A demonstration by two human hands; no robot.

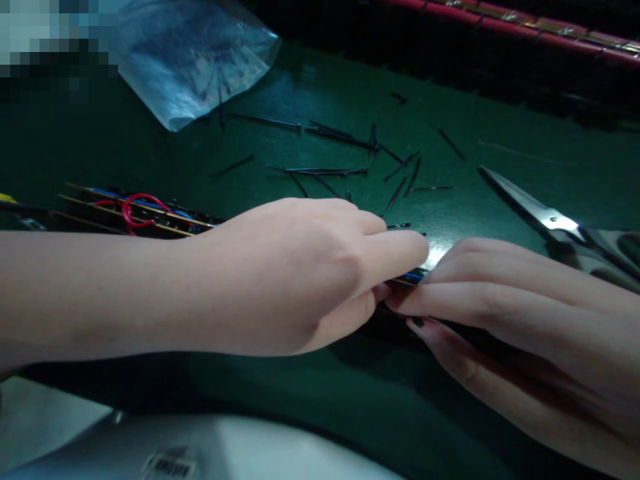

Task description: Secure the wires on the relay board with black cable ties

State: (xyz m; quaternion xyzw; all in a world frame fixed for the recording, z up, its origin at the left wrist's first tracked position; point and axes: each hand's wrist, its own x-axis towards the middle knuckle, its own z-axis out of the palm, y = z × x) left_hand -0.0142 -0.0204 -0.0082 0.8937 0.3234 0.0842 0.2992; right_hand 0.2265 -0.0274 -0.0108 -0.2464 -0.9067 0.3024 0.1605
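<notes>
Left hand (300, 280) lies across the middle of the frame, knuckles up and fingers curled in, with thumb and forefinger pinched closed on the near end of a wired strip (173, 222). Right hand (530, 333) comes in from the lower right with its fingers stretched nearly flat. Its fingertips meet the left hand's at the same spot on the strip, and a dark-nailed digit sits beneath. Whether this hand actually clamps the strip or only rests against it cannot be told. The strip lies flat on the green mat (500, 147), running from the left edge under the left hand to the point where the fingertips meet; its middle is hidden. It shows thin tan rails, blue sections and a red wire loop (131, 212). By judgement it is light, long and narrow, likely to flex or twist if lifted by one end, and its fine wires are prone to snagging. It is better gripped on the rails at two spread points, clear of the loop. Short black offcuts (325, 171) lie scattered on the mat beyond the hands. Scissors (545, 217) lie to the right, near the right hand but apart from it. A clear plastic bag (195, 60) sits at the upper left.
</notes>
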